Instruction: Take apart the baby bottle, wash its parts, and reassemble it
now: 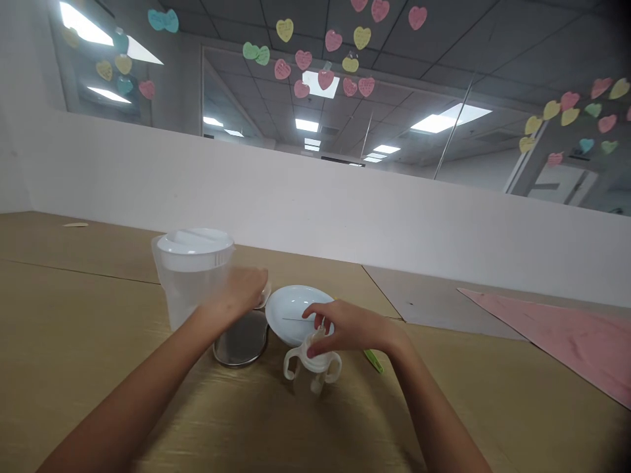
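Observation:
A clear two-handled sippy cup (315, 364) with a white lid and spout stands in front of me. My right hand (348, 325) curls over its top from the right, thumb on the lid and fingers bent around the spout. My left hand (241, 292) is smeared by motion beside the lidded pitcher (190, 279). Its fingers are mostly hidden. Just beyond them shows part of a small clear object (265, 297), and I cannot tell whether the hand holds it. Under my left wrist lies a dark metal tray (241, 340). A white plate (283, 305) sits behind the cup.
A green-handled utensil (374, 361) lies partly under my right wrist. A pink sheet (557, 341) covers the table's right side. Behind the brown tabletop (89, 328) runs a low white wall (305, 207) with glass above it. A small flat piece (75, 225) lies at far left.

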